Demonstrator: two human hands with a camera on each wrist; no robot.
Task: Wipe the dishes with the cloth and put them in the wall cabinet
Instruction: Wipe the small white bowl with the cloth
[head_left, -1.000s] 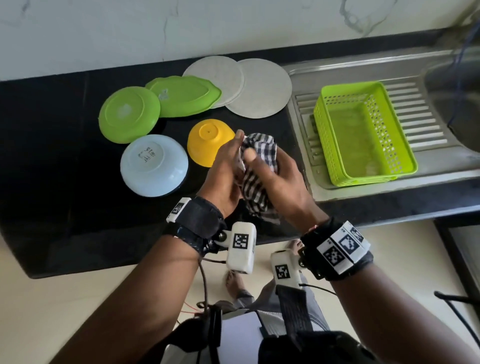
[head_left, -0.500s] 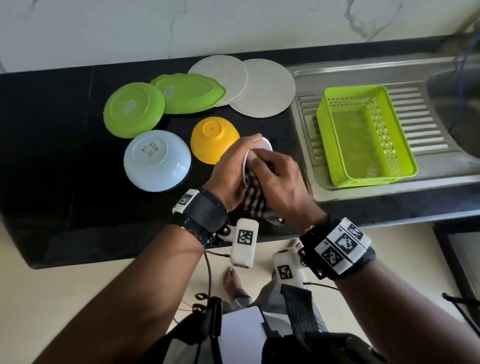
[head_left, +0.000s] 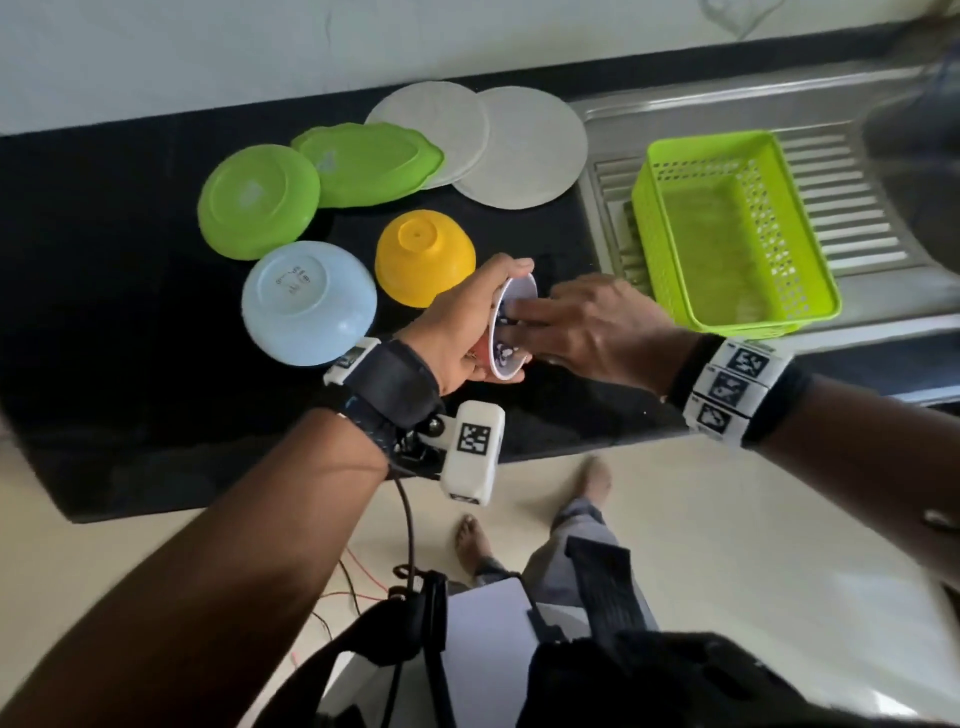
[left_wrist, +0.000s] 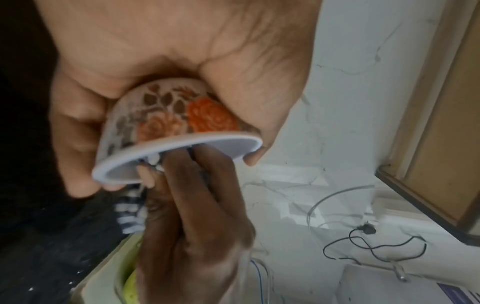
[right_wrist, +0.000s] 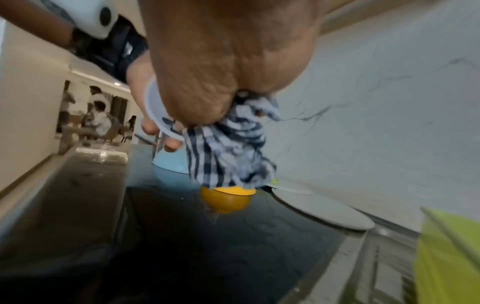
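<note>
Plainly the wiping step is in hand, with nothing yet on its way to the wall cabinet, which none of the views clearly shows. On the black desk (head_left: 130, 322), toward its back edge, lie two pale round plates (head_left: 524, 148), a green scalloped plate (head_left: 369, 161) and a green round plate (head_left: 257, 200); nearer the middle sit an upturned light blue bowl (head_left: 309, 301) and an upturned yellow bowl (head_left: 423, 254), all still waiting. At the right end a green basket (head_left: 800, 218) stands on the steel drainboard (head_left: 857, 234). Over the front edge the two hands meet: the left hand (head_left: 457, 332) is curled round a small flowered bowl (left_wrist: 166, 119), held on its side above the desk, while the right hand (head_left: 597, 327) presses the checked cloth (right_wrist: 228, 148) inside it, fingers (left_wrist: 192, 185) pinching the fabric, whose loose end hangs below. Next, I judge, the cloth must sweep round the inner wall and rim, then come out so the bowl can go up.
</note>
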